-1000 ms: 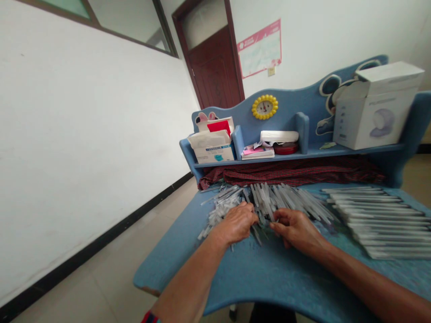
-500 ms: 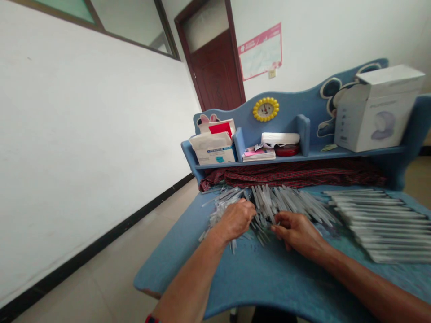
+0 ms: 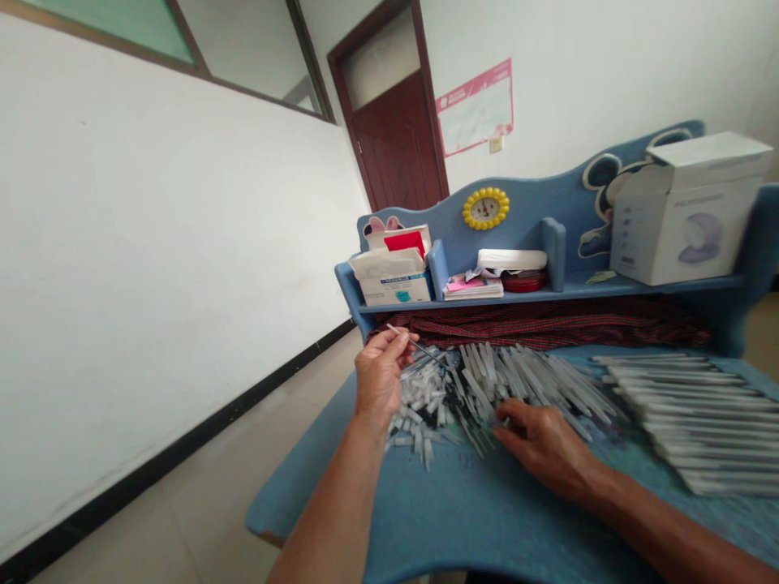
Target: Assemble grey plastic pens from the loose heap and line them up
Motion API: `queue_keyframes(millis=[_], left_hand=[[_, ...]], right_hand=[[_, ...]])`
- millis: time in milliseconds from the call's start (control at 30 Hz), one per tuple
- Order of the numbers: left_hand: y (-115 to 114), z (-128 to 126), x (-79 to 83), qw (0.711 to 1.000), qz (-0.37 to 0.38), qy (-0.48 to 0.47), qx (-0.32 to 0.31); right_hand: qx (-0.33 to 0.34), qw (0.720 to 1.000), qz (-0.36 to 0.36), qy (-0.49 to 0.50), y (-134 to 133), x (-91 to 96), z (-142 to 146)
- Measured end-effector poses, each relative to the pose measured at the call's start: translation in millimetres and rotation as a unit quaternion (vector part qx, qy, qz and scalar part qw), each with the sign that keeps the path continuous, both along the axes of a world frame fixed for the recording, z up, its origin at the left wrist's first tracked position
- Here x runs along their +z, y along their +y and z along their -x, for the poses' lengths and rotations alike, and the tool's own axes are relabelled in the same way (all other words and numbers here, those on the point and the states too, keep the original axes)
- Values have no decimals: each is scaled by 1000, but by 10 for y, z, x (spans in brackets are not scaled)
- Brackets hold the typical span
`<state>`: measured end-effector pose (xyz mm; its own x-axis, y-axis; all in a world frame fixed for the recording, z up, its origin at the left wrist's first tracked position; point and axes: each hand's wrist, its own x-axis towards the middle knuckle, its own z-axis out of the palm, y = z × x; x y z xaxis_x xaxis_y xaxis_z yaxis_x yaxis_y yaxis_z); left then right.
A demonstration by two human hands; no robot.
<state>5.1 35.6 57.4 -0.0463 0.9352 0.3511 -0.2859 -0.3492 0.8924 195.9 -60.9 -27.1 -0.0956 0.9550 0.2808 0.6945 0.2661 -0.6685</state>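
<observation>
Currently L hand (image 3: 378, 377) fingers pinched on thin rod (image 3: 428, 354), slanting down to R of them; R hand (image 3: 541, 434) thumb & index slightly apart, clear tubes (image 3: 528, 375) just beyond fingertips

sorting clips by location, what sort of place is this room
Likely a room in a home, perhaps a child's study corner, though I can't be sure: a blue desk, a cartoon mouse cutout on its shelf back, and a yellow flower-shaped dial.
</observation>
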Motion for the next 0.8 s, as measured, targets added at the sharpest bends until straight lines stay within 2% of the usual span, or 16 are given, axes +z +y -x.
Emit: queue_keyframes(millis=[167, 800], left_hand=[[-5, 27, 16, 999, 27, -31, -18], [-52, -66, -30, 998, 34, 21, -44]], right_hand=[[-3, 999, -4, -39, -19, 8, 11], [-3, 994, -38, -101, -27, -26, 5]])
